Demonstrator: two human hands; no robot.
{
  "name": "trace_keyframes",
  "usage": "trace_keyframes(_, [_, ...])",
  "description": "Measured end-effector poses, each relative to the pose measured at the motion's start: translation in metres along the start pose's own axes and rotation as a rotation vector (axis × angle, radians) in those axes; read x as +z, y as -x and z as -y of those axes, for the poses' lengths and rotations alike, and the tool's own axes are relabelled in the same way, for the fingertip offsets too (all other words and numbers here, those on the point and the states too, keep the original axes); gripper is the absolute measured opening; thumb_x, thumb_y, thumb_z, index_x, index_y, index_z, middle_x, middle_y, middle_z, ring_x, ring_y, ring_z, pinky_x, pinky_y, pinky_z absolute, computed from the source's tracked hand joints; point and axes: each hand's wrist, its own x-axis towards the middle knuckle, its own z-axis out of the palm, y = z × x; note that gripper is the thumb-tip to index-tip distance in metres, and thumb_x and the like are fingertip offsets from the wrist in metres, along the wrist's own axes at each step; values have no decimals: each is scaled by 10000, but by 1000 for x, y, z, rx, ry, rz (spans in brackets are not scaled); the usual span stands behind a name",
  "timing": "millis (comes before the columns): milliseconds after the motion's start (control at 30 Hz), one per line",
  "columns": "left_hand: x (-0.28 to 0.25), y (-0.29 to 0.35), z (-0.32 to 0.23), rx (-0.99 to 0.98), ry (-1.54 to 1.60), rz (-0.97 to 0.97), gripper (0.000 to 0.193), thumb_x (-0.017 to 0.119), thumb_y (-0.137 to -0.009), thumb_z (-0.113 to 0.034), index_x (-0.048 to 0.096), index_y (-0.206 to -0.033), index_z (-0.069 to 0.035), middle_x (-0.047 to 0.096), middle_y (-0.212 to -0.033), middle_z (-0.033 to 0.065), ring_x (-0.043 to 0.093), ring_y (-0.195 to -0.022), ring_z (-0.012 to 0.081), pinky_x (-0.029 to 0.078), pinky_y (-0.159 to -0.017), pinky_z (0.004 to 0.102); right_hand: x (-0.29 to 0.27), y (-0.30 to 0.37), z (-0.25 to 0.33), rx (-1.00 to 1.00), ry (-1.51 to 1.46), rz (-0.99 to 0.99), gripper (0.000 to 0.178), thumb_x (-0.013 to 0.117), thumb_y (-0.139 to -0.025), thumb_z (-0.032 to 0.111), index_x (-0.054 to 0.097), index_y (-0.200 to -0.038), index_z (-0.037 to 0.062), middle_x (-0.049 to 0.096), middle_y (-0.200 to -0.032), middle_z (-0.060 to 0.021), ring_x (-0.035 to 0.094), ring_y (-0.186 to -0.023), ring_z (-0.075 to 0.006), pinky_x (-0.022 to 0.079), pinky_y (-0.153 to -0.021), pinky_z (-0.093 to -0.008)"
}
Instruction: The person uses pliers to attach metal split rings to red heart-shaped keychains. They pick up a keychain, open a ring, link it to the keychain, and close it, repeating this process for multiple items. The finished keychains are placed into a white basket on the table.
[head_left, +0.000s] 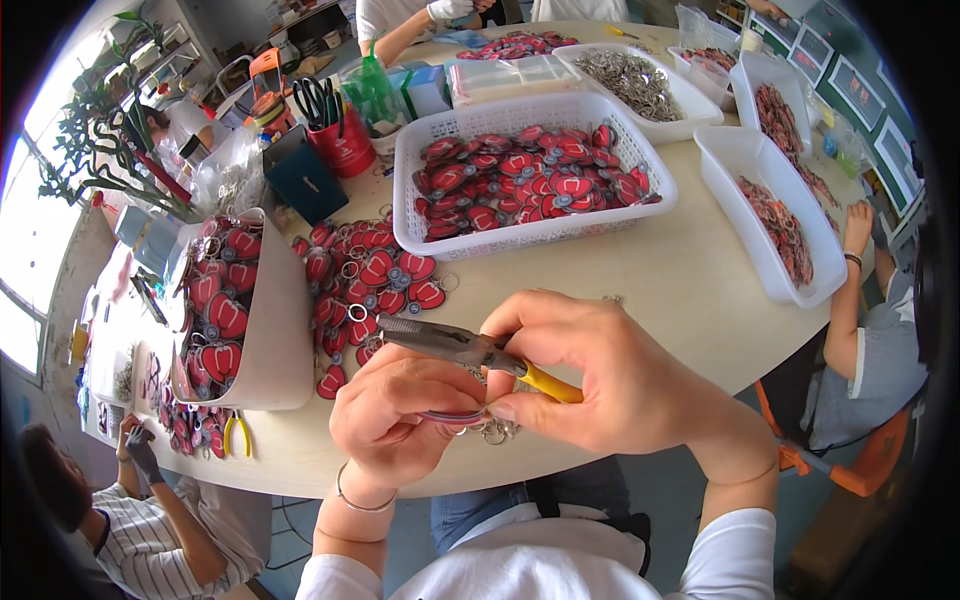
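Note:
My left hand (395,410) is closed on a red tag (450,417), seen nearly edge-on between the fingers. My right hand (620,375) grips pliers (440,341) with dark jaws and yellow handles; the jaws point left across the top of my left hand. The fingertips of both hands meet at the tag's edge, where the small part between them is hidden. Metal rings (495,432) show just below the fingertips. Beyond my left hand lies a loose heap of red tags (385,270), some with key rings attached.
A white basket (405,190) of red tags stands ahead, and an upright white bin (275,330) of tags at left. White trays (715,160) with metal and reddish parts line the right. A red cup (345,150) holds tools. Other people sit around the table.

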Motion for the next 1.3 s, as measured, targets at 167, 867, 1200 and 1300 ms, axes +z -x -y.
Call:
trace_keyframes(167, [2, 2, 5, -261, 459, -20, 213, 766, -698, 26, 600, -830, 9, 653, -783, 109, 602, -693, 159, 480, -629, 253, -6, -6, 1, 54, -17, 93, 109, 688, -776, 46, 601, -810, -10, 582, -957, -77, 582, -822, -178, 452, -744, -276])
trace_keyframes(867, [5, 1, -4, -412, 289, -39, 93, 694, -796, 18, 678, -887, 5, 598, -861, 59, 571, -700, 82, 458, -584, 197, 33, 10, -24, 66, -222, -342, 77, 661, -835, 48, 613, -850, -10, 532, -1008, -97, 557, -860, -134, 461, -745, -255])
trace_keyframes(1200, [-2, 1, -3, -432, 272, -36, 72, 716, -773, 12, 659, -817, 11, 578, -835, 59, 535, -637, 70, 421, -533, 199, 34, 9, -27, -92, 170, -351, 105, 700, -773, 25, 606, -763, -20, 547, -985, -125, 564, -833, -217, 462, -644, -286])
trace_keyframes(1300, [-4, 1, -3, -405, 183, -3, 93, 716, -745, 33, 646, -804, 16, 572, -821, 73, 537, -626, 90, 421, -531, 206, 24, 2, -17, -162, 340, -258, 137, 715, -714, 1, 583, -739, -20, 551, -976, -118, 555, -848, -251, 455, -667, -328])
